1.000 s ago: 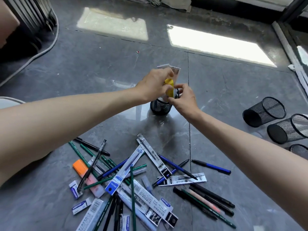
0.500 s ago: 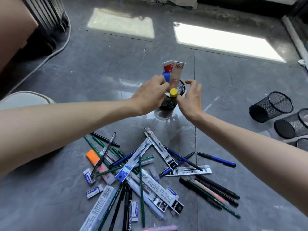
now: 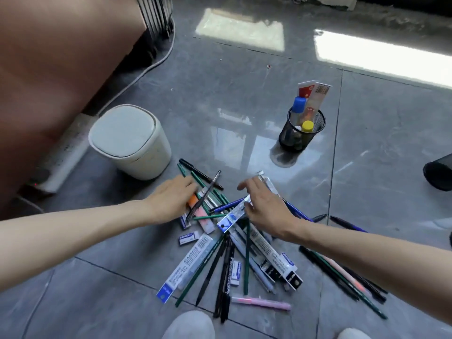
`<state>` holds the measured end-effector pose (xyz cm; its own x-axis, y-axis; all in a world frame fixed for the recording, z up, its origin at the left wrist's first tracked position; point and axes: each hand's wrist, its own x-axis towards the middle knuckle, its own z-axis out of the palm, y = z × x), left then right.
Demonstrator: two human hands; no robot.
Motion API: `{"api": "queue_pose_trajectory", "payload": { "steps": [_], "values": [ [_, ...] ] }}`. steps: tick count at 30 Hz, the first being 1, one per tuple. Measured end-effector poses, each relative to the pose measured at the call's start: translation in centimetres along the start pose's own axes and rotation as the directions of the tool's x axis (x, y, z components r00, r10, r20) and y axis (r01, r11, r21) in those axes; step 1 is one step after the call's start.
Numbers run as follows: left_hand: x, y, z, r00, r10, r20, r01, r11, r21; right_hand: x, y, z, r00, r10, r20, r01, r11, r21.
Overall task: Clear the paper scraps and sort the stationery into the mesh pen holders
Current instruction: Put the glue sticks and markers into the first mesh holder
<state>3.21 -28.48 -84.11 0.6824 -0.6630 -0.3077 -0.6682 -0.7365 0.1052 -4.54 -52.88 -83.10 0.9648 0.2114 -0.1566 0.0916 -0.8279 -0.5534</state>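
The floor (image 3: pixel 239 89) is grey stone tile, smooth & shiny, w/ bright window light on it.

The mesh pen holder (image 3: pixel 292 137) is a round black cup made of thin wire net. It stands upright on the floor, well past the hands & a bit to the R. Inside it are a blue-cap bottle (image 3: pixel 299 104), a small yellow-cap bottle (image 3: pixel 307 126) & flat card packets (image 3: pixel 318 94) that stick up over the rim. A 2nd mesh holder (image 3: pixel 439 174) lies on its side at the R edge, only partly in view.

The pile of stationery (image 3: pixel 247 253) lies on the floor in front of the person, under both hands. It has thin green pencils (image 3: pixel 195 277), black & blue pens, long clear plastic packets (image 3: pixel 186 265) w/ blue ends, small white erasers (image 3: pixel 188 238) & an orange block (image 3: pixel 193 200). A pink pen (image 3: pixel 261 303) lies at the near side.

A round white bin (image 3: pixel 137 162) w/ a smooth flat lid sits near the pile, to its L.

The L hand (image 3: pixel 171 203) reaches out low, palm down. Its fingers are straight & close together, tips on the far L of the pile, gripping nothing. The R hand (image 3: pixel 267 211) is palm down over the middle of the pile, fingers a bit apart & softly bent, over a clear packet. Can't tell if it touches the packet; it clamps nothing.
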Motion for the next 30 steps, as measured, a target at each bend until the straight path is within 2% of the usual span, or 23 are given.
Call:
{"api": "queue_pose_trajectory", "payload": {
  "steps": [2, 4, 9, 21, 23, 25, 26, 28, 30],
  "values": [
    [0.2, -0.6, 0.2, 0.990, 0.134, 0.053, -0.140, 0.983, 0.122, 0.1, -0.6, 0.7, 0.996, -0.012, 0.091, 0.014, 1.000, -0.026],
    [0.6, -0.6, 0.1, 0.975, 0.208, 0.079, -0.221, 0.945, 0.242, 0.3, -0.8, 1.2, 0.986, -0.001, 0.166, 0.008, 0.999, -0.040],
    [1.2, 0.1, -0.6, 0.925, 0.365, 0.109, -0.379, 0.852, 0.360, 0.0, -0.9, 1.6, 0.967, -0.009, 0.255, 0.021, 0.999, -0.044],
    [0.1, -0.7, -0.4, 0.862, 0.486, 0.146, -0.504, 0.786, 0.358, 0.9, -0.7, 0.9, 0.948, 0.157, 0.277, -0.154, 0.987, -0.035],
    [-0.3, -0.6, -0.7, 0.882, 0.450, 0.141, -0.471, 0.853, 0.223, 1.0, -1.1, 0.7, 0.945, 0.187, 0.267, -0.195, 0.981, 0.004],
    [-0.2, -0.2, -1.6, 0.948, 0.292, 0.126, -0.289, 0.957, -0.041, 1.0, -1.7, 0.4, 0.947, 0.183, 0.262, -0.209, 0.975, 0.076],
    [-0.1, 0.1, -2.5, 0.956, 0.217, 0.198, -0.179, 0.965, -0.193, 1.1, -2.2, 0.3, 0.948, 0.174, 0.265, -0.216, 0.967, 0.135],
    [0.2, 0.5, -3.9, 0.942, 0.186, 0.278, -0.027, 0.871, -0.490, 1.2, -3.2, 0.0, 0.954, 0.138, 0.266, -0.209, 0.942, 0.263],
    [0.5, 0.8, -4.9, 0.943, 0.189, 0.273, 0.043, 0.746, -0.664, 1.4, -4.2, -0.3, 0.953, 0.092, 0.289, -0.197, 0.912, 0.359]
  ]
}}
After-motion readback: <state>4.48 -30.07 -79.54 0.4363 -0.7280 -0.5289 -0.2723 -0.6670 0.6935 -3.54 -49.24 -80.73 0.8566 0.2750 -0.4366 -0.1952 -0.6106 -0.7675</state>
